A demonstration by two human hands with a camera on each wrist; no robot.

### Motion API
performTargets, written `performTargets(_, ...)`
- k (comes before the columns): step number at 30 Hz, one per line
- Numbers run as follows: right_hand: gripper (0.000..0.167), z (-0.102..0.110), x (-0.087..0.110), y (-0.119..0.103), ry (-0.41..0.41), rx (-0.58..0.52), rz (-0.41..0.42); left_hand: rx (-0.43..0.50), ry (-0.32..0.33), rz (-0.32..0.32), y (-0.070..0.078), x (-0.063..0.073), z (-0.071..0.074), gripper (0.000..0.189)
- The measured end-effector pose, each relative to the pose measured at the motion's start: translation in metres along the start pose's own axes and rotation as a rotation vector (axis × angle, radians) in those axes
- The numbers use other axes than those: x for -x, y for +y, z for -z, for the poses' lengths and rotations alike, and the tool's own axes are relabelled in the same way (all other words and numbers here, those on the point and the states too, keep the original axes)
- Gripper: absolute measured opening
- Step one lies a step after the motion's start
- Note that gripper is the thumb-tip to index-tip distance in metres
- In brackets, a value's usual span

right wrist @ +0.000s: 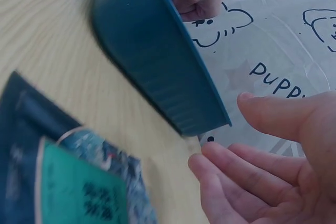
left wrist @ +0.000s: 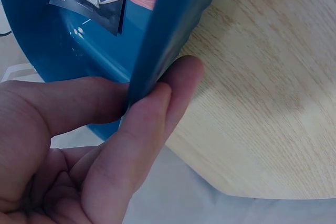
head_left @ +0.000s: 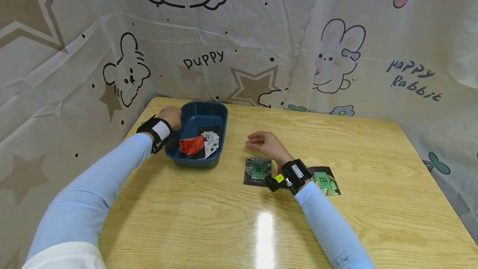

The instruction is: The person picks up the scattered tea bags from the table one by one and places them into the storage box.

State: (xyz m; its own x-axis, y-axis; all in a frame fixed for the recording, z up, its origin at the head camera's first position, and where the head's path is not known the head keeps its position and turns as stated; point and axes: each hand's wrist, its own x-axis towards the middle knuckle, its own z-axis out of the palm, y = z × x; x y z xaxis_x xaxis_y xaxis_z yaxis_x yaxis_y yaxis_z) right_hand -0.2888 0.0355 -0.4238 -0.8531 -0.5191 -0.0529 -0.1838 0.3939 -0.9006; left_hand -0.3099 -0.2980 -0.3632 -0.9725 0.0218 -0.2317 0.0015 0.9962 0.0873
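Note:
A dark blue plastic basin (head_left: 196, 162) stands at the back left of the table. My left hand (head_left: 171, 117) pinches its left rim, thumb inside the wall and fingers outside, as the left wrist view shows. In the basin lie a red packet (head_left: 191, 145) and a white-and-black packet (head_left: 211, 142). My right hand (head_left: 269, 144) is held over the table to the right of the basin, fingers relaxed and nothing in them. Below it lies a dark packet with a green label (head_left: 258, 169); the right wrist view shows that green label (right wrist: 79, 187) close to the hand.
Another green-labelled packet (head_left: 325, 181) lies to the right, partly behind the right wrist. A bit of red shows beside that wrist, mostly hidden. The wooden table (head_left: 373, 152) meets a printed cloth (head_left: 246, 24) at the back and left.

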Motion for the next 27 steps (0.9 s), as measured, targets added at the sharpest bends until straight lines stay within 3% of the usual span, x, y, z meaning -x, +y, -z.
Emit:
performTargets(11,0.047,0.006,0.025,0.013,-0.028,0.031,-0.029,-0.004,-0.002,-0.006,-0.002,-0.006,-0.002,0.012)
performTargets(27,0.049,0.002,0.047,0.011,0.021,0.289,-0.061,-0.006,-0.016,0.011,0.002,0.001,0.002,0.006)
